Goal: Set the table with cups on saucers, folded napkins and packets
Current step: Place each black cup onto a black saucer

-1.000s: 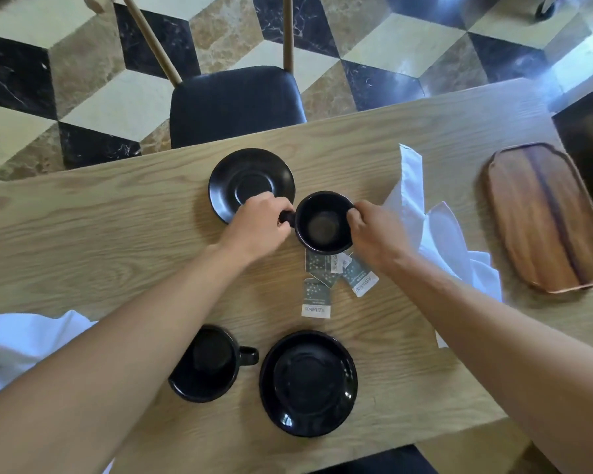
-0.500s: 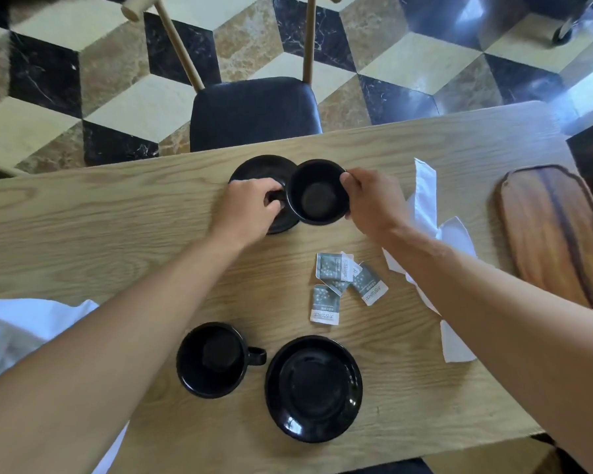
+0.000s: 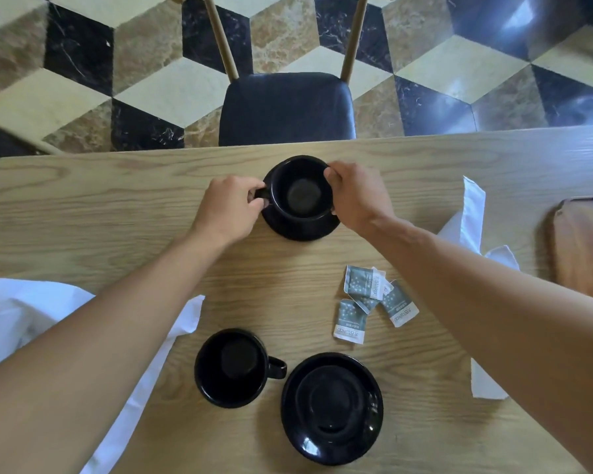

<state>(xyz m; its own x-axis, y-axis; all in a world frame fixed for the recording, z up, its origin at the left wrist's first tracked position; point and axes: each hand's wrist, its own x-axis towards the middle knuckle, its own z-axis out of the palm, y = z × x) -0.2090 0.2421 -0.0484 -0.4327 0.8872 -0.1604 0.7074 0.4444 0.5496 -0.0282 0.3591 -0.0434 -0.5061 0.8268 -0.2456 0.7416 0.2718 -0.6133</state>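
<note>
A black cup (image 3: 302, 191) sits on the far black saucer (image 3: 300, 229) near the table's far edge. My left hand (image 3: 230, 206) pinches the cup's handle on its left side. My right hand (image 3: 358, 196) grips the cup's right rim. A second black cup (image 3: 231, 367) stands near me, handle to the right, next to an empty black saucer (image 3: 332, 407). Several grey-green packets (image 3: 370, 299) lie loose between the two settings. A white napkin (image 3: 473, 217) lies rumpled at the right, partly under my right forearm. Another white napkin (image 3: 21, 313) lies at the left under my left forearm.
A wooden tray (image 3: 584, 244) rests at the table's right edge. A black-seated chair (image 3: 285, 107) is pushed in at the far side, right behind the far saucer. The wooden table (image 3: 100, 206) has bare surface at the far left.
Both hands carried the cup away from me and leftward, from beside the far saucer onto it. The camera view shifted forward.
</note>
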